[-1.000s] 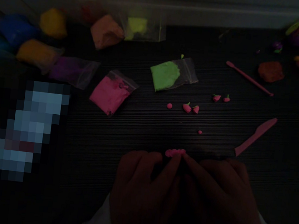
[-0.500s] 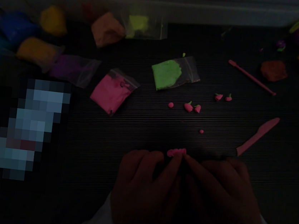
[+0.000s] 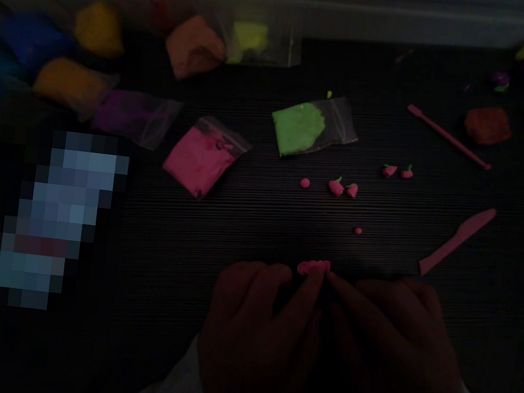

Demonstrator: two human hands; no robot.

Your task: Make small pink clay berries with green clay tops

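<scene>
A small strip of pink modelling clay [image 3: 305, 267] with a scalloped edge is at my fingertips, low in the dim head view. My left hand [image 3: 252, 321] has its index fingertip pressed on the strip, its other fingers curled. From the other side, my right hand [image 3: 401, 345] brings its pointed index finger to the strip's right end, fingers bent. Both thumbs are mostly in shadow beneath. Beyond lie a tiny pink clay ball [image 3: 358, 231], a flattened pink ball [image 3: 305, 183] and small pink buds with green stems [image 3: 336, 187].
A pink bag of clay [image 3: 197, 161] and a green one [image 3: 298, 128] lie ahead. To the right are a pink plastic knife [image 3: 458, 241], a thin pink modelling tool [image 3: 448, 137] and a reddish-brown clay lump [image 3: 487, 126]. Several coloured packs, including a purple bag [image 3: 124, 114], crowd the left.
The view has shifted slightly, so things on the table appear a little further right. Both hands stay at the pink clay strip with almost the same finger pose.
</scene>
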